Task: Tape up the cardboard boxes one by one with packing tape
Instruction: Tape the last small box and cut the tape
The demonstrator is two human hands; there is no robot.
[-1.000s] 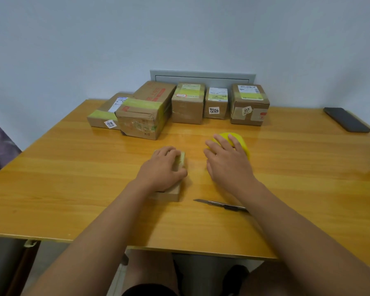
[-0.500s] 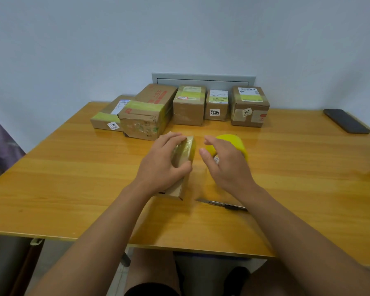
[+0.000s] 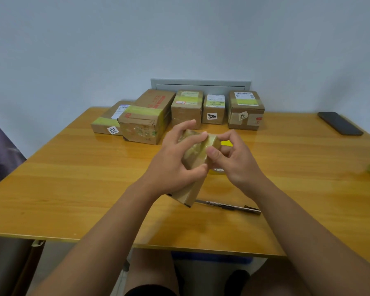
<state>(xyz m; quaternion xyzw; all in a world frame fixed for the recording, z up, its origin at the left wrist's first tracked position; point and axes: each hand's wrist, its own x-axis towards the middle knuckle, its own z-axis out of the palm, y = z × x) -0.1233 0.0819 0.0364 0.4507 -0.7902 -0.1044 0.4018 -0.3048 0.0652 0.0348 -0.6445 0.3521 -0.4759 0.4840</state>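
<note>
The left hand point(image 3: 175, 165) grips a small cardboard box point(image 3: 193, 159), fingers curled over its top and thumb under its side, holding it tilted and lifted off the counter point(image 3: 73, 178), its low corner near the surface; the right hand point(image 3: 233, 161) pinches at the box's upper right edge with thumb and forefinger, where greenish tape already shines. The yellow tape roll point(image 3: 226, 143) shows only as a sliver behind the right hand, so whether a strip runs from it to the box cannot be told.

The risks, as I judge them: the box is held by one hand at an angle, so a firm press from the right thumb could twist it loose and drop it onto the knife point(image 3: 229, 207) lying just beneath; tape smoothed in mid-air may crease or trap a bubble; a forearm lowered carelessly could meet the knife's blade. Five more boxes point(image 3: 187, 107) stand in a row at the far edge, well apart.
</note>
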